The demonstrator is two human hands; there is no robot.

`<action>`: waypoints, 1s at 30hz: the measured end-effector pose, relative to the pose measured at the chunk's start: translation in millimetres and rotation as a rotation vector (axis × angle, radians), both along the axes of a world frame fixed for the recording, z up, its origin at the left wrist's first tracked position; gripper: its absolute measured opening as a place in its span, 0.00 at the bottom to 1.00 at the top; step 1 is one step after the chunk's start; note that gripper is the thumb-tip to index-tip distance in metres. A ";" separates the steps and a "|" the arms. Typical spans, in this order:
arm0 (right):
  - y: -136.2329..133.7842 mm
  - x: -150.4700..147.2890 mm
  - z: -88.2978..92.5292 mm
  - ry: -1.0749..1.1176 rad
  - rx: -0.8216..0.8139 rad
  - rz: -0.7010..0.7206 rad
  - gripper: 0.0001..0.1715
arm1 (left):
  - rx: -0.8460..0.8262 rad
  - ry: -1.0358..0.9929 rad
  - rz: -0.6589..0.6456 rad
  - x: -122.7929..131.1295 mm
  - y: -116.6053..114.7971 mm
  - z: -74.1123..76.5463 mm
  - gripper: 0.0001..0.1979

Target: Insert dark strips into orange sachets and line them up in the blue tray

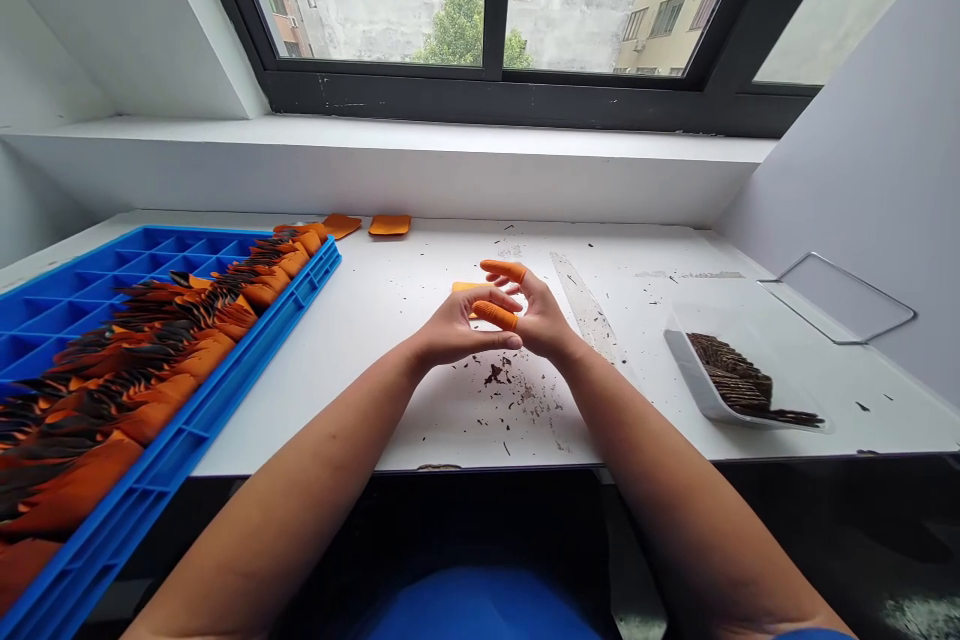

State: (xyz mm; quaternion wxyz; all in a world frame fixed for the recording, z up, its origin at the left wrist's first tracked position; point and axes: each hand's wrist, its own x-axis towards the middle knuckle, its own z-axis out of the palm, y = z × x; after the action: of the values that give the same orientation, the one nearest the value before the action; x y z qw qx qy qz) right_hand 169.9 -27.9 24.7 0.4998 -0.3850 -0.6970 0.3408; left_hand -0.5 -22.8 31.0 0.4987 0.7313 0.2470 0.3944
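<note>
My left hand (461, 328) and my right hand (541, 318) meet just above the table, their fingers overlapping. Orange ribbed finger cots (496, 315) cover two digits of my right hand, one of them its thumb. That thumb reaches across between the thumb and fingers of my left hand; whether they touch is unclear. Both hands have their fingers apart, and I see nothing held in them. Behind my left hand lies a flat orange piece (463, 287), mostly hidden by it. Dark brown scraps (496, 375) are scattered on the white table (352, 360) below.
At left stands a blue divided tray (300, 292) bearing rows of orange-and-black pieces (191, 365). Two orange pieces (390, 225) lie near the back wall. On the right are a clear plastic tub (684, 370) of stacked dark brown flat pieces (731, 375) and a wire frame (844, 270).
</note>
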 end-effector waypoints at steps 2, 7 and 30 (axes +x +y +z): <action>0.4 -0.8 0.1 -0.002 0.006 0.002 0.34 | -0.047 0.004 -0.030 -2.3 1.4 1.9 0.19; 2.4 1.3 -1.7 -0.011 0.049 0.017 0.32 | -0.165 0.000 -0.083 -2.3 2.2 1.0 0.15; -0.6 -3.4 0.7 0.061 -0.219 0.071 0.39 | -0.065 0.076 0.048 8.8 0.9 -7.5 0.20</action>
State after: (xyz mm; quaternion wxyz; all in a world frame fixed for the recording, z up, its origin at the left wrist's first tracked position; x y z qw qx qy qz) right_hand 166.6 -28.6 25.4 0.4632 -0.4018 -0.6534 0.4439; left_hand 8.3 -21.9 23.5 0.5027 0.7230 0.2960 0.3701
